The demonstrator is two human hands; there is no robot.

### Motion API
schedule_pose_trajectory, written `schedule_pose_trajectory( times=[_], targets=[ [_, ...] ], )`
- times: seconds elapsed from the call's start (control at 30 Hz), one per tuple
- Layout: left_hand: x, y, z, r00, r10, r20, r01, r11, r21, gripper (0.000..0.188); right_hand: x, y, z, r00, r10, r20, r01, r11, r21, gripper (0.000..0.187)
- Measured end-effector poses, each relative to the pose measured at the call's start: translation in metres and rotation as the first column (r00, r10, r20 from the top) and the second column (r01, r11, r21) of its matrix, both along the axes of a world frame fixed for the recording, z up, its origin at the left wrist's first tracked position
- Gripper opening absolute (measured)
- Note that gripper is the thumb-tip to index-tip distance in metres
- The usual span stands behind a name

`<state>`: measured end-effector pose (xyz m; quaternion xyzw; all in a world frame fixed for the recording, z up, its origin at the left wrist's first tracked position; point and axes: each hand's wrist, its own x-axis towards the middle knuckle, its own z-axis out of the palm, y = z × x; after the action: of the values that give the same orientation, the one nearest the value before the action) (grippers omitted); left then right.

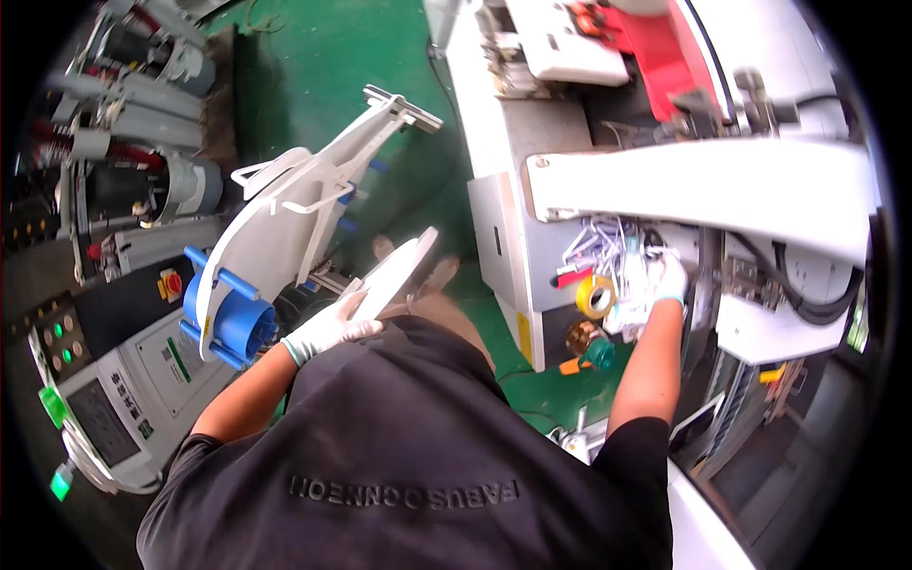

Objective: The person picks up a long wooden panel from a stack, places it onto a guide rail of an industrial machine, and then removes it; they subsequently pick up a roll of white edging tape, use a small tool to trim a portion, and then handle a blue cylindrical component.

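My left hand (pixel 332 331), in a white glove, grips the lower end of a white flat plate (pixel 394 274), held tilted in front of my body. Its fingers are closed along the plate's edge. At the right, my gloved right hand (pixel 671 279) reaches into a heap of thin white and clear pieces (pixel 622 266) on a machine's work surface. Its fingertips are blurred among the pieces, so I cannot make out whether they grip one. Beside the heap are a yellow tape roll (pixel 596 296) and a red-handled item (pixel 573 277).
A large white reel stand (pixel 285 223) with a blue core (pixel 233 318) is at the left, near a control box (pixel 100 418) with a screen. A long white machine arm (pixel 703 185) spans above the heap. A teal-capped bottle (pixel 597 353) stands at the work surface's near edge.
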<state>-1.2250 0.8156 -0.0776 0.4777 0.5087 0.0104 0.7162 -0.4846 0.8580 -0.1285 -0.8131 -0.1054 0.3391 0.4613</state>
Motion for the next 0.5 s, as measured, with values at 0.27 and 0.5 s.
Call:
schedule_pose_trajectory(
  times=[0.27,0.5],
  targets=[
    [-0.078,-0.025,0.011,0.959,0.282,-0.043,-0.281,0.959,0.027,0.104,0.041,0.008,0.044,0.954,-0.234,0.189,0.288,0.891,-0.351,0.040],
    [-0.095,-0.046,0.001,0.861,0.486,-0.150,-0.485,0.873,0.045,0.103,-0.348,0.101,-0.070,0.750,0.623,-0.224,-0.660,0.727,-0.189,0.048]
  ],
)
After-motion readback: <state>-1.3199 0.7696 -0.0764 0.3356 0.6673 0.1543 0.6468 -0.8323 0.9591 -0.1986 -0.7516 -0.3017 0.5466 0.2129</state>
